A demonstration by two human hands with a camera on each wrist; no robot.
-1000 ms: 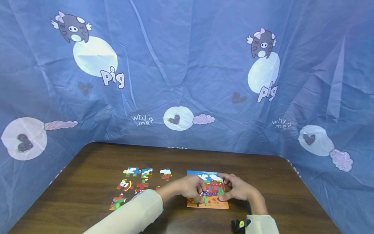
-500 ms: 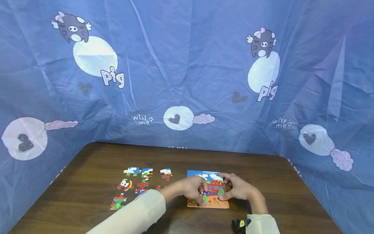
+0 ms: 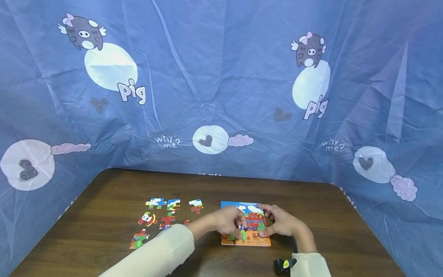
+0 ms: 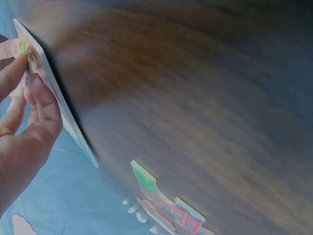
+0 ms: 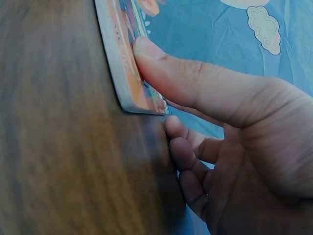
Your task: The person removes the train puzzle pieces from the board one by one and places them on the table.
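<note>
A square jigsaw puzzle board (image 3: 226, 241) with a blue sky, white clouds, a red train and orange ground lies on the table, slightly right of the middle. My left hand (image 3: 225, 221) reaches over its left half. Between thumb and index finger it pinches a small puzzle piece (image 4: 27, 66), seen nearly edge-on in the left wrist view, close over the board. My right hand (image 3: 285, 224) holds the board's right side, its thumb (image 5: 146, 49) on the picture and its index finger stretched to the upper right corner. The fingers hide part of the picture.
Several loose puzzle pieces (image 3: 149, 218) lie spread on the brown wooden table (image 3: 114, 215) left of the board, some behind the left sleeve (image 3: 162, 250). A black device (image 3: 283, 265) sits at the right cuff. A blue printed cloth (image 3: 225, 96) hangs behind the table.
The left thumb and fingers shift very slightly over the board, with the piece still pinched. The right hand and the loose pieces stay where they were.
</note>
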